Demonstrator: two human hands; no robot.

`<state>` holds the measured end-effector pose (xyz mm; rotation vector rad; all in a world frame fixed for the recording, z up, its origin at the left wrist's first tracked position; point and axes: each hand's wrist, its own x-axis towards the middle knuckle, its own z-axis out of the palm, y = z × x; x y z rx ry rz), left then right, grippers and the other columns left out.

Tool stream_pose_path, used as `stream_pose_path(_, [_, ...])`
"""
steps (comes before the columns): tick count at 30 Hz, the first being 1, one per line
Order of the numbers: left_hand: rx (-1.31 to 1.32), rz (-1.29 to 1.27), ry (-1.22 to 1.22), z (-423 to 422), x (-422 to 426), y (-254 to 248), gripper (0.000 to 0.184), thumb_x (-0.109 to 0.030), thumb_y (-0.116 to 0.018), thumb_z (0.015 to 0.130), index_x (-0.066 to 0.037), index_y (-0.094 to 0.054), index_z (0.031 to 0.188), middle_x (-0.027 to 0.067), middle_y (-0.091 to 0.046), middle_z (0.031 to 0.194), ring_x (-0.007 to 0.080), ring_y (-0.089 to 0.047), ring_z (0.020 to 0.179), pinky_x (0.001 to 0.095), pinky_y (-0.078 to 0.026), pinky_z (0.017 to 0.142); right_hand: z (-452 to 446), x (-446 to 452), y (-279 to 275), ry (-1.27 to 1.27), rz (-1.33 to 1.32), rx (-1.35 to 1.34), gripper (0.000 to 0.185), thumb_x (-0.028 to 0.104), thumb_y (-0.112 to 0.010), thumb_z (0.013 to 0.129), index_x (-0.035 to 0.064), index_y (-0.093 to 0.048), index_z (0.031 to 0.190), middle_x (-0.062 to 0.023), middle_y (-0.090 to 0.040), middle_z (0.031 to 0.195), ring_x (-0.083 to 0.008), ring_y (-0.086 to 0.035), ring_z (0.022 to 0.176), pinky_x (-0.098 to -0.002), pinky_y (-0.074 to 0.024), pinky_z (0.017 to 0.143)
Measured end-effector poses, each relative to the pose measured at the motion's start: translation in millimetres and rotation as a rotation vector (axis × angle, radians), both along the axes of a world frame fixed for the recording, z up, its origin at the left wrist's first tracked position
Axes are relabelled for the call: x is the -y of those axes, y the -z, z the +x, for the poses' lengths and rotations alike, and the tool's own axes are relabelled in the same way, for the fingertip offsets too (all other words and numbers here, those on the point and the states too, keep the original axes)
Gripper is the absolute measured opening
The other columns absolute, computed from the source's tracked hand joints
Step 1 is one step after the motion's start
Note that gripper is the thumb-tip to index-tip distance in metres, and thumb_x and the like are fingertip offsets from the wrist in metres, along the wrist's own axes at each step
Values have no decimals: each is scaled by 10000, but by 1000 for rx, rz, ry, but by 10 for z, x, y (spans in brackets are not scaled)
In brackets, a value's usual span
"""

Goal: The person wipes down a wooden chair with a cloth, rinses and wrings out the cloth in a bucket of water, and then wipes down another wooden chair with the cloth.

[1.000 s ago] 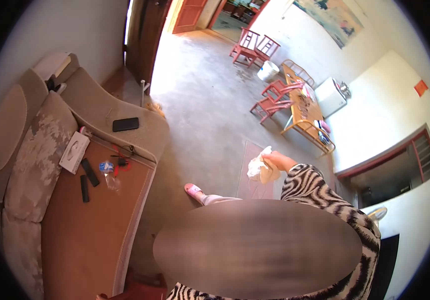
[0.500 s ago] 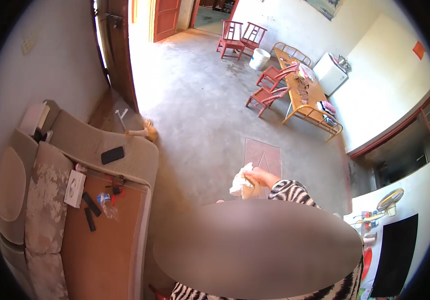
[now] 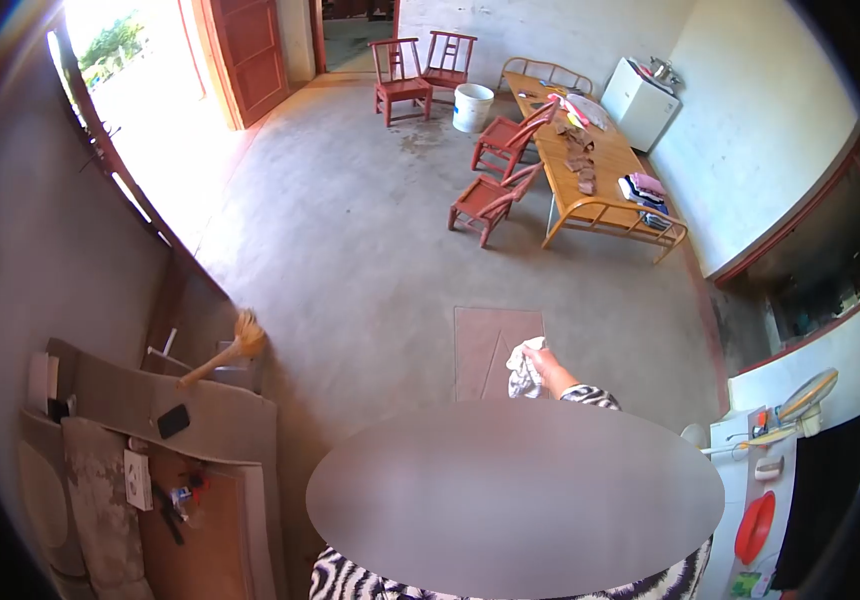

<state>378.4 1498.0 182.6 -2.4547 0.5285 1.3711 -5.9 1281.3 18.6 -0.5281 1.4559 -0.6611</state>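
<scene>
My right hand [image 3: 553,371] is closed on a crumpled white cloth [image 3: 524,370], which bunches out to the left of the fingers. The hand is held out over the grey floor, near a reddish square patch [image 3: 480,350] in the floor. Behind the wrist shows a black-and-white striped sleeve [image 3: 591,397]. A blurred oval covers the lower middle of the view and hides the rest of the arm. My left hand does not show.
At lower left stands a sofa [image 3: 105,470] with a phone [image 3: 174,421] on its arm; a broom [image 3: 222,360] is beside it. Red chairs [image 3: 483,205], a white bucket [image 3: 472,108] and a bamboo bed [image 3: 610,165] stand ahead. A fan [image 3: 808,395] is at right.
The view has swung left toward the open doorway, and the sofa now sits lower. My right hand still holds the cloth and now appears lower than a second ago.
</scene>
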Motion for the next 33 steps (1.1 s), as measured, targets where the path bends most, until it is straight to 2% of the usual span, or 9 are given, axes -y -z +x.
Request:
stream_pose_path(4, [8, -91, 112, 127, 342, 426, 288, -276, -617, 689, -30, -627, 839, 144, -621, 956, 253, -585, 939, 329, -435, 816, 197, 295, -296, 156, -3, 185, 240, 221, -562, 850, -1, -571, 941, -99, -633, 823, -234, -637, 724, -385, -526, 634])
stream_pose_path(11, [7, -244, 229, 1250, 472, 1551, 283, -228, -647, 638, -26, -621, 835, 138, -624, 896, 265, -595, 874, 324, -447, 770, 191, 1068, 90, 71, -5, 126, 318, 245, -566, 849, -47, -571, 975, -119, -629, 883, -222, -628, 763, -356, -507, 668])
stream_pose_path(16, [0, -352, 317, 1866, 1004, 1920, 290, -193, -668, 602, -24, -616, 831, 133, -625, 854, 273, -602, 828, 321, -456, 736, -152, 1828, 131, 190, 11, 104, 279, 215, -563, 846, -48, -573, 937, -108, -629, 838, -210, -627, 727, -342, -503, 626])
stream_pose_path(22, [2, -422, 439, 2407, 1469, 2157, 311, -152, -694, 558, -20, -611, 828, 128, -627, 803, 282, -610, 772, 317, -466, 696, -423, 2340, 266, 341, 46, 113, 266, 219, -537, 865, -25, -558, 970, -120, -629, 874, -239, -627, 778, -382, -505, 688])
stream_pose_path(23, [-71, -390, -527, 2028, 2239, 1481, 242, -58, -677, 505, -9, -608, 731, 99, -603, 707, 226, -587, 661, 324, -451, 558, -440, 2405, 311, 348, 50, 95, 274, 220, -531, 867, -28, -551, 984, -125, -626, 891, -244, -625, 794, -388, -504, 696])
stream_pose_path(24, [-17, -485, -406, 1453, 3221, 291, 190, -4, -645, 502, -2, -596, 685, 77, -585, 671, 178, -554, 572, 333, -421, 467, -469, 2516, 378, 355, 54, 80, 283, 221, -526, 870, -31, -544, 999, -130, -623, 908, -249, -623, 810, -393, -504, 705])
stream_pose_path(28, [-118, -496, -159, 1619, 4368, 422, 102, -5, -608, 558, 10, -573, 653, 79, -563, 595, 178, -535, 484, 305, -404, 425, -651, 3008, 856, 409, 57, 183, 269, 223, -501, 878, -15, -534, 999, -132, -621, 887, -256, -620, 794, -391, -498, 713])
stream_pose_path(29, [-61, -537, -307, 1505, 4693, 349, 87, 4, -597, 565, 13, -568, 647, 89, -560, 584, 181, -536, 479, 299, -404, 424, -623, 3228, 779, 433, 78, 174, 258, 226, -505, 876, -10, -538, 973, -135, -621, 874, -258, -619, 776, -390, -497, 706])
stream_pose_path(33, [17, -576, -93, 1433, 5802, 329, 79, -28, -604, 543, 12, -580, 606, 74, -544, 533, 167, -522, 443, 290, -386, 397, -644, 4184, 617, 459, 74, 192, 261, 235, -519, 871, -7, -546, 965, -124, -622, 854, -252, -617, 753, -383, -498, 688])
